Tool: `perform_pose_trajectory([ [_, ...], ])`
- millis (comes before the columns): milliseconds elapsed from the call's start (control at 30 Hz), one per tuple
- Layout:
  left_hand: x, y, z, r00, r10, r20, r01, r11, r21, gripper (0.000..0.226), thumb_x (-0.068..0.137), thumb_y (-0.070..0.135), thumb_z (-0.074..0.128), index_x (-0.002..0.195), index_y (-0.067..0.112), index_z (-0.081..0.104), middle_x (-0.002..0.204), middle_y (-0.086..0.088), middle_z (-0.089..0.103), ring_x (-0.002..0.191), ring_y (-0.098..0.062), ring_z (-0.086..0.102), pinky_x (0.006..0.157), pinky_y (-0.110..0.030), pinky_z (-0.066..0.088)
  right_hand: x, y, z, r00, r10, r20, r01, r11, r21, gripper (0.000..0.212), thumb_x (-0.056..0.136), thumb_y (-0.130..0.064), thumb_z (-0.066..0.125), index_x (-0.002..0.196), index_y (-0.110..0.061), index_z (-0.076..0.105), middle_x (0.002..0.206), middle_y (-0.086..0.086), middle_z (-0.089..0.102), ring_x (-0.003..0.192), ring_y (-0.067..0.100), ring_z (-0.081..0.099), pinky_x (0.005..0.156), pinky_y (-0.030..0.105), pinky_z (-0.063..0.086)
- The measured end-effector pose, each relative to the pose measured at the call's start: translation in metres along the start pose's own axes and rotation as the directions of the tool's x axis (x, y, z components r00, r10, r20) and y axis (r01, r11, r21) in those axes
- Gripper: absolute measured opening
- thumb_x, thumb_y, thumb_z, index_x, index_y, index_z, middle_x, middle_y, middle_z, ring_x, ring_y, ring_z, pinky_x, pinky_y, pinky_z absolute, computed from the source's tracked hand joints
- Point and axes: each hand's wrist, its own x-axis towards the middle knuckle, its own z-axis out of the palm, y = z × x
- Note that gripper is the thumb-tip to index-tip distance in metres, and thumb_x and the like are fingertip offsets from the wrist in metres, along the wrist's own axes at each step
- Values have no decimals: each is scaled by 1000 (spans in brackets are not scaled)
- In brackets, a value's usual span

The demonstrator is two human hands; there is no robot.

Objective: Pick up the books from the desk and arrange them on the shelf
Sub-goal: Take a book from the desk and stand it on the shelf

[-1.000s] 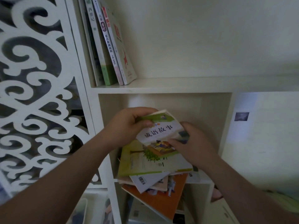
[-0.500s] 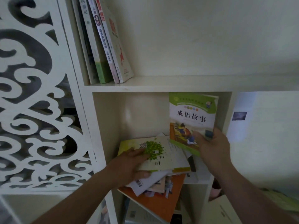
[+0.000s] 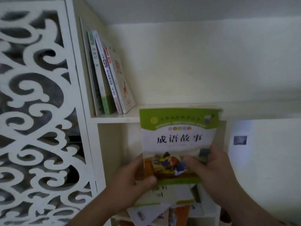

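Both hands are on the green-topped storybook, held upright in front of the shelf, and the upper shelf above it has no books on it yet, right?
Not quite. Both the left hand and right hand do hold the green-topped storybook upright, but the upper shelf is not bare: the head view shows a row of books already leaning at its left end.

Glossy paper cover on the green book [image 3: 178, 136]; smooth, matt white-painted shelf [image 3: 117, 119]; matt carved panel [image 3: 37, 111].
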Motion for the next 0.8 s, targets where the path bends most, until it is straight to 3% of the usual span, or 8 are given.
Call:
perform_pose_trajectory([
  [67,0,43,-7,993,105,-51,-107,993,-55,81,76,74,76,140,30,56,130,15,71,119,-9,69,93,-24,57,16,-38,9,992,-124,9,122,988,97,43,91,-4,75,122,-31,61,109,-10,76,96,9,75,80,35,64],
  [167,24,96,-24,889,326,-322,-278,942,185,42,95,46,70,133,35,57,116,19,75,106,-2,72,83,-24,61,57,-82,27,978,-210,-5,209,970,124,56,94,-12,76,140,-30,51,119,-2,75,104,15,74,87,40,63],
  [267,70,117,-43,740,423,-523,-203,882,426,25,104,27,60,123,40,50,104,15,70,94,4,69,76,-22,60,103,-116,53,954,-289,-78,268,941,-204,89,89,-43,80,159,-35,25,142,2,50,121,19,61,100,40,54],
  [333,100,108,-54,695,480,-535,-151,825,544,22,107,25,54,126,34,48,109,12,65,95,-1,66,78,-28,60,126,-128,74,949,-316,13,307,909,-282,91,90,-57,73,162,-40,21,147,-1,39,131,19,51,106,35,47],
  [433,123,67,-61,713,513,-479,110,592,798,37,100,26,55,135,15,50,117,-4,65,103,-22,65,86,-39,55,138,-133,116,934,-168,316,218,967,-132,44,105,-56,49,149,-53,45,135,-18,62,121,9,62,102,31,50],
  [533,114,53,-63,736,469,-488,303,418,857,56,92,47,49,137,15,57,120,-3,66,108,-25,61,87,-40,48,149,-121,142,895,-227,384,324,923,-210,53,109,-30,41,154,-56,37,148,-14,59,130,13,59,112,31,42],
  [667,92,49,-69,791,466,-396,75,569,819,46,97,47,44,128,24,70,123,3,64,112,-15,56,95,-34,50,160,-110,146,903,-240,358,361,874,-325,57,110,-25,43,162,-46,30,157,-2,53,138,21,53,102,21,36],
  [800,55,25,-68,766,540,-349,-38,580,814,40,91,38,59,129,27,66,129,3,53,122,-12,48,101,-27,43,171,-106,157,895,-187,405,382,789,-480,58,113,-33,34,167,-33,13,155,18,51,130,37,56,105,37,45],
])
